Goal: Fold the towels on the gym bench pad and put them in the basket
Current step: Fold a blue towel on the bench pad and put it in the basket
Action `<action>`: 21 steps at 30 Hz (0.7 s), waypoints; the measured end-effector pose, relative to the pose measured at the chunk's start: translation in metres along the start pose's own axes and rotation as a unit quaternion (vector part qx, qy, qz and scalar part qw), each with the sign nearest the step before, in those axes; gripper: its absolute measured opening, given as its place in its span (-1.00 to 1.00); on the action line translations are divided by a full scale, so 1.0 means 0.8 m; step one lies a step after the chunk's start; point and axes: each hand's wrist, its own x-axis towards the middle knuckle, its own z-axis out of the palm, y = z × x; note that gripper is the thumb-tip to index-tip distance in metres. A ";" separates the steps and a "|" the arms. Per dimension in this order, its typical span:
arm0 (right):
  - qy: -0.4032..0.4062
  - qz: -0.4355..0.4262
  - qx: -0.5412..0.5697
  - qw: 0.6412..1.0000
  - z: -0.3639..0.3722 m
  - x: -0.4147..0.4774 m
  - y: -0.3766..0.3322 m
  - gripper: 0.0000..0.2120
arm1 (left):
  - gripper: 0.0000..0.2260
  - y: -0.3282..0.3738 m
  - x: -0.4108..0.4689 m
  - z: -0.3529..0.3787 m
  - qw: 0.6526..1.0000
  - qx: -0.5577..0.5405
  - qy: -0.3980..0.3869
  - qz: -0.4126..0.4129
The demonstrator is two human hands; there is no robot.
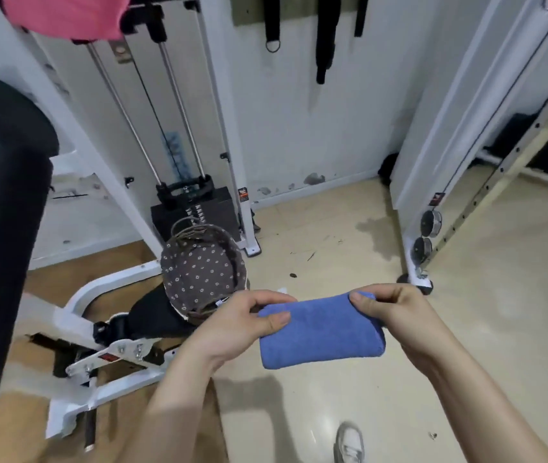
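Observation:
A blue towel (321, 332), folded into a small thick rectangle, hangs in the air between my hands. My left hand (239, 322) pinches its upper left corner, and my right hand (389, 312) pinches its upper right corner. Just left of my left hand stands the basket (202, 272), lined with brown flowered cloth, resting on the black seat pad (152, 315) of a white gym machine. The basket's inside looks empty. A pink towel (65, 15) hangs at the top left over the machine. The long black bench pad (2, 245) runs down the left edge.
A white cable machine with a black weight stack (195, 205) stands behind the basket. A white rack upright (433, 195) with small plates rises at the right. Black straps hang on the wall. My shoe (349, 442) is on the beige floor below the towel.

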 end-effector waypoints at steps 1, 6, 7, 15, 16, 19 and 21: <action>-0.025 -0.007 -0.008 1.000 0.007 0.031 -0.006 -0.84 | -0.82 -0.003 0.010 -0.015 0.999 -0.011 0.038 -0.001; -0.130 -0.061 -0.116 0.983 0.049 0.171 -0.027 -0.81 | -0.63 -0.027 0.074 -0.076 0.960 0.092 0.264 -0.004; -0.150 -0.079 -0.166 0.971 0.059 0.200 -0.029 -0.76 | -0.60 -0.032 0.088 -0.088 0.945 0.124 0.302 -0.006; -0.255 -0.259 -0.474 0.802 0.180 0.389 -0.041 -0.66 | -0.59 -0.100 0.167 -0.195 0.887 0.304 0.327 -0.114; -0.251 -0.276 -0.489 0.789 0.197 0.406 -0.036 -0.66 | -0.60 -0.115 0.178 -0.208 0.877 0.326 0.323 -0.139; -0.243 -0.297 -0.554 0.739 0.245 0.458 -0.010 -0.67 | -0.58 -0.161 0.216 -0.243 0.834 0.426 0.303 -0.176; -0.246 -0.275 -0.590 0.718 0.271 0.489 0.012 -0.67 | -0.56 -0.189 0.245 -0.262 0.825 0.459 0.266 -0.194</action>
